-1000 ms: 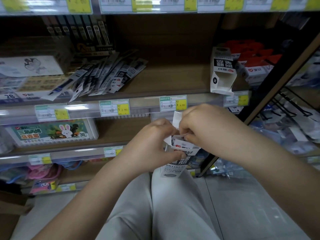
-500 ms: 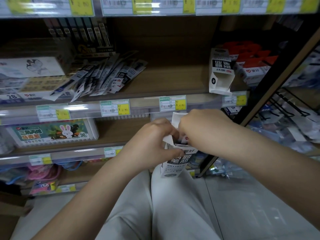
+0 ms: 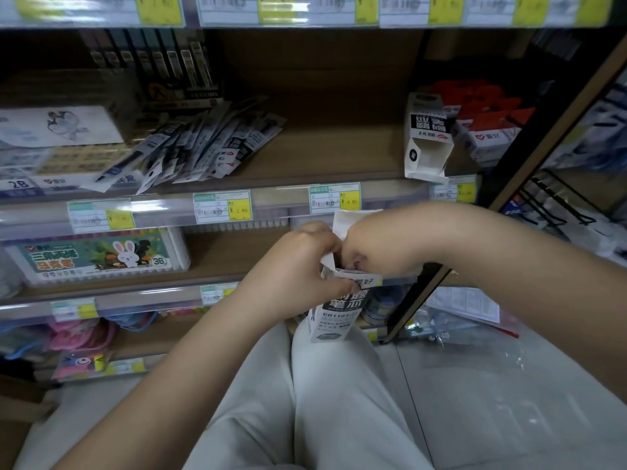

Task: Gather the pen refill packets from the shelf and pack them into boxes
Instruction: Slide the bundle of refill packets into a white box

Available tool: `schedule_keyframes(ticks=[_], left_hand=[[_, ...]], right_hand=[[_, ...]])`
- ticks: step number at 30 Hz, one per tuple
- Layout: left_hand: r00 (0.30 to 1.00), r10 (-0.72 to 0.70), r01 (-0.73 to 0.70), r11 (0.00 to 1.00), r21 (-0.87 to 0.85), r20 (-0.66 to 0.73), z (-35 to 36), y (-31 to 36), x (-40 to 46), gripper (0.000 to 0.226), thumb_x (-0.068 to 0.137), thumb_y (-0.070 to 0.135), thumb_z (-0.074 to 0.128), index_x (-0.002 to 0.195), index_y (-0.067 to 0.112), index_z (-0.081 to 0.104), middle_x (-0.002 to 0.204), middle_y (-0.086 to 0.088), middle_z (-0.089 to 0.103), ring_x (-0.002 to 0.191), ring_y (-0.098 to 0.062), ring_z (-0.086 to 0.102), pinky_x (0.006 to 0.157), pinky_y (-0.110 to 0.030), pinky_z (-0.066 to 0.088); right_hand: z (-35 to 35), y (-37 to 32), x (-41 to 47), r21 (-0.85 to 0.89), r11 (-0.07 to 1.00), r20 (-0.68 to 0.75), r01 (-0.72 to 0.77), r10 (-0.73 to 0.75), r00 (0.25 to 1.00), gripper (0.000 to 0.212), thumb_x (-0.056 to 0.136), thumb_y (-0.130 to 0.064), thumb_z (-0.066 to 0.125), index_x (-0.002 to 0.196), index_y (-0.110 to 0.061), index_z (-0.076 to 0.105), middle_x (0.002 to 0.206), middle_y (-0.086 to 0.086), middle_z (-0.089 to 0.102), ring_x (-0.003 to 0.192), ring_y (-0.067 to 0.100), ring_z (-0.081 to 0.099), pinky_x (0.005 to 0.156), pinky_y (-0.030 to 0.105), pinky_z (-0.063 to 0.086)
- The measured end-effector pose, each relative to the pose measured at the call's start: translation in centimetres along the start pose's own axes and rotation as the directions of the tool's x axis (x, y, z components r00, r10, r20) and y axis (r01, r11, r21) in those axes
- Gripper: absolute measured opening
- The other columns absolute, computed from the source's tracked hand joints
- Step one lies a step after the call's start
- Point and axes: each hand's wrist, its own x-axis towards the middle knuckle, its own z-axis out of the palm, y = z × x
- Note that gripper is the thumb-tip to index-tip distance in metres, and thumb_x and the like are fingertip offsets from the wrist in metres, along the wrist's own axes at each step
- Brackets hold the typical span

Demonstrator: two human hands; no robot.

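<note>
A white refill box [image 3: 334, 312] with black print stands upright on my knee below the shelves. My left hand [image 3: 298, 266] grips its top left edge. My right hand [image 3: 376, 245] is curled over the box's open mouth, fingers at the raised white flap [image 3: 342, 223]; what is inside is hidden. A fan of several pen refill packets [image 3: 207, 147] lies on the middle shelf [image 3: 325, 154] at the left. A second white box [image 3: 428, 137] stands open and upside down at that shelf's right end.
Red-and-white boxes [image 3: 485, 120] sit behind the second box. A rabbit-print pencil case [image 3: 98, 257] lies on the lower shelf. Price-tag rails [image 3: 224, 206] run along the shelf fronts. A black wire rack [image 3: 559, 205] stands to the right, with plastic bags [image 3: 454, 317] on the floor.
The box has shifted slightly lower on my knee, and my right hand has pressed further over its open top. The shelf items have not moved.
</note>
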Motion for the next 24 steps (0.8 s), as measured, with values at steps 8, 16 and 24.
schedule_keyframes(ticks=[8, 16, 24], left_hand=[[0.998, -0.06, 0.061, 0.997, 0.042, -0.024, -0.8, -0.8, 0.2, 0.031, 0.071, 0.029, 0.079, 0.096, 0.013, 0.068, 0.093, 0.001, 0.058, 0.087, -0.012, 0.054, 0.069, -0.016, 0.041], [0.997, -0.072, 0.072, 0.997, 0.03, -0.005, -0.4, -1.0, 0.7, 0.035, 0.07, 0.029, 0.08, 0.097, 0.01, 0.068, 0.098, -0.003, 0.06, 0.089, -0.014, 0.056, 0.069, -0.025, 0.044], [0.998, -0.064, 0.065, 0.997, 0.046, -0.02, -0.4, -1.2, 0.7, 0.033, 0.07, 0.029, 0.08, 0.094, 0.01, 0.067, 0.093, -0.001, 0.059, 0.085, -0.012, 0.054, 0.065, -0.018, 0.043]], right_hand=[[-0.6, 1.2, 0.7, 0.203, 0.979, -0.271, -0.005, 0.061, 0.961, 0.016, 0.09, -0.012, 0.053, 0.084, -0.009, 0.068, 0.069, 0.005, 0.061, 0.056, 0.014, 0.045, 0.05, 0.027, 0.034], [-0.8, 0.9, 1.7, 0.13, 0.991, -0.171, 0.027, -0.005, 0.985, 0.036, 0.088, -0.006, 0.052, 0.056, -0.019, 0.041, 0.056, -0.001, 0.041, 0.051, 0.013, 0.035, 0.05, 0.026, 0.03], [-1.7, 0.3, 1.6, 0.043, 0.998, 0.01, 0.042, -0.042, 0.999, 0.027, 0.092, -0.005, 0.045, 0.071, -0.021, 0.051, 0.063, -0.005, 0.045, 0.056, 0.01, 0.039, 0.049, 0.023, 0.031]])
